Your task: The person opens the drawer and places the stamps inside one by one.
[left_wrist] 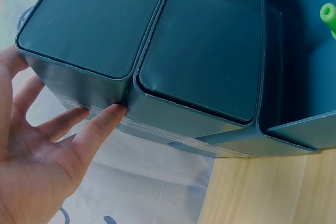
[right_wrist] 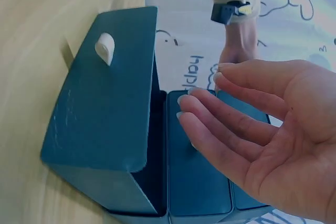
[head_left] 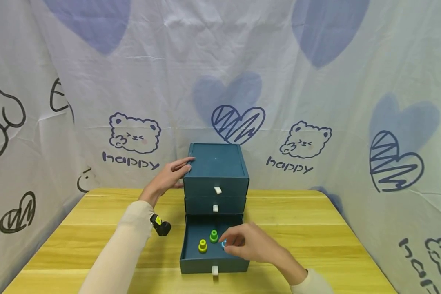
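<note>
A dark teal drawer cabinet (head_left: 217, 161) stands on the table with its lowest drawer (head_left: 191, 254) pulled out. Inside that drawer stand a yellow peg-like piece (head_left: 203, 246), a green one (head_left: 214, 236) and a light blue one (head_left: 223, 243). My right hand (head_left: 251, 244) hovers above the drawer's right side, partly covering the blue piece. In the right wrist view its fingers (right_wrist: 220, 124) are loosely bent with nothing between them. My left hand (head_left: 170, 176) rests against the cabinet's left side, fingertips touching the side panel and top edge.
The two upper drawers are closed, each with a white pull tab (head_left: 217, 190). A black device (head_left: 161, 225) is strapped to the left wrist. Behind the wooden table (head_left: 290, 228) hangs a white cloth (head_left: 176, 94) with hearts and bear drawings.
</note>
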The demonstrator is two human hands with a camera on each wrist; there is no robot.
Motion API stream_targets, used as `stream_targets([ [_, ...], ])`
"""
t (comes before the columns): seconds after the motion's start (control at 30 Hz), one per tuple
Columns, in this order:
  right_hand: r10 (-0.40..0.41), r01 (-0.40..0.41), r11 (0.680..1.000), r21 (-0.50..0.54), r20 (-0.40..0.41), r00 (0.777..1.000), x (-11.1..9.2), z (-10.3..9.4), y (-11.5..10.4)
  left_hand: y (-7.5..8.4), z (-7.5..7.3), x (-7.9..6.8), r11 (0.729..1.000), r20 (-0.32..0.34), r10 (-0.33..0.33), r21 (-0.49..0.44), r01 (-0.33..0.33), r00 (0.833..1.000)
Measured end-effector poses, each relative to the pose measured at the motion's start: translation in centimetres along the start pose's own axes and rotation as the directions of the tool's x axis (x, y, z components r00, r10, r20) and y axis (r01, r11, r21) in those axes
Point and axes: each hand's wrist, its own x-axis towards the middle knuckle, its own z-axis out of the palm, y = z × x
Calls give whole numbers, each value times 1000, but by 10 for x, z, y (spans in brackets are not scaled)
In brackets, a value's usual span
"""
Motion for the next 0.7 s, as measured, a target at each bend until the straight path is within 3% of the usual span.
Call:
stream_targets([
  [0.3,42,-43,999,22,52,998,-8,19,0,2,0,-1,1000,-2,1,-10,-1,1000],
  [0.7,177,-182,983,34,112,978,-10,49,5,-1,0,1,1000,-4,10,-7,-10,1000],
])
